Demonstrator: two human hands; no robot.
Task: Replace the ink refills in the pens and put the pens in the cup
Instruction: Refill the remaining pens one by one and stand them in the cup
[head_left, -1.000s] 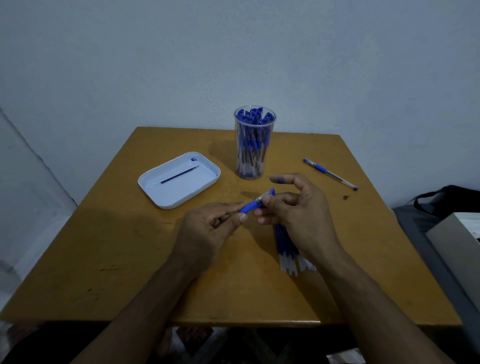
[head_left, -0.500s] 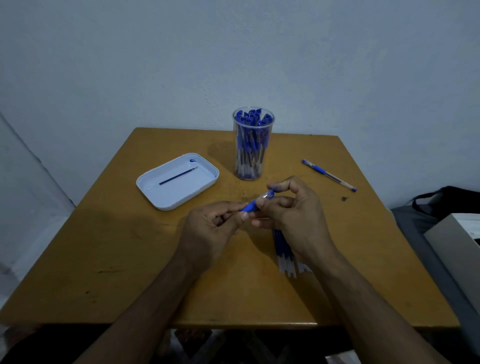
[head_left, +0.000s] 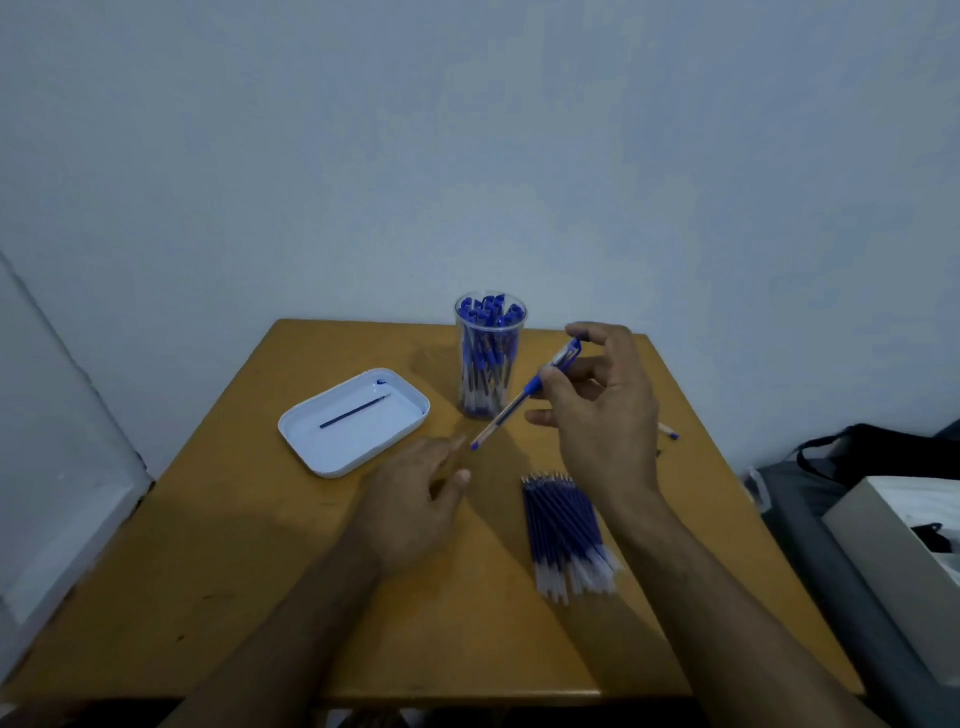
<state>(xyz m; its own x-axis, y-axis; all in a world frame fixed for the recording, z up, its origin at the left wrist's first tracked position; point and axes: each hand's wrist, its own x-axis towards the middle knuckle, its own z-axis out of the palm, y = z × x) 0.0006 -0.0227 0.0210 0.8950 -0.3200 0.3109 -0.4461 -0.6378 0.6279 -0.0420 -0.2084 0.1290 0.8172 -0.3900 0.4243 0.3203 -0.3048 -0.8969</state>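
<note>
Lifting pen (head_left: 524, 396) toward cup (head_left: 490, 358), right hand (head_left: 602, 410) pinching it (left hand (head_left: 415, 499) released, fingers relaxed).

Wooden table (head_left: 208, 597), yellow-brown top, set against a pale wall. On it: clear cup (head_left: 490, 358) packed with blue pens, upright, near the far edge. White tray (head_left: 311, 447) left of cup, holding one dark refill (head_left: 355, 411). Bundle of blue refills (head_left: 569, 535) lying right of centre. One pen end (head_left: 668, 432) showing at far right, mostly hidden.
</note>
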